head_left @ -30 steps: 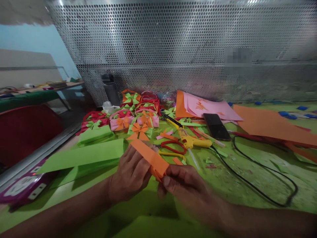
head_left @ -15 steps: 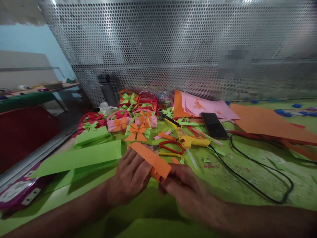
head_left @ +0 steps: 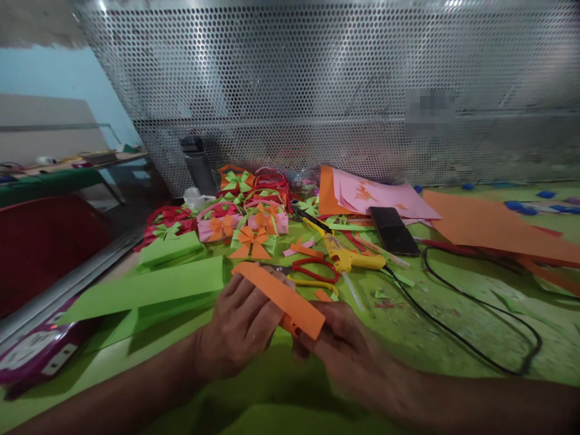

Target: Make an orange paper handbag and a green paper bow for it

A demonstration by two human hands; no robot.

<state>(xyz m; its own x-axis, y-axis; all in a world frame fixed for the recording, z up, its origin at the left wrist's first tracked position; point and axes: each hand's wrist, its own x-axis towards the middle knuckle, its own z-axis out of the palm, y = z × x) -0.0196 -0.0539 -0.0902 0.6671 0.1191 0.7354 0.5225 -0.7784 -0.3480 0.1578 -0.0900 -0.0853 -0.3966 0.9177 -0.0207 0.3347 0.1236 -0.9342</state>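
Note:
Between my two hands is a folded piece of orange paper [head_left: 290,300], its long flat flap slanting down from upper left to lower right. My left hand [head_left: 244,323] is closed on its left part, fingers curled under the flap. My right hand [head_left: 347,341] pinches the lower right end, with the thumb near a small hole in the fold. Just beyond the paper lie scissors [head_left: 316,270] with red and yellow handles. Past them is a yellow glue gun [head_left: 357,260] with a clear glue stick in it. A folded green paper sheet [head_left: 154,287] lies left of my left hand.
Small paper baskets with bows [head_left: 254,238] cluster at the back, near a dark bottle [head_left: 199,166]. A phone [head_left: 393,231], pink sheets [head_left: 385,193] and orange sheets [head_left: 502,226] lie to the right. A black cord [head_left: 457,335] loops across the table. A purple power strip [head_left: 40,350] sits at left.
The orange flap's lower right end has shifted slightly right and down, showing longer over my right fingers. Both hands keep their grip in nearly the same place.

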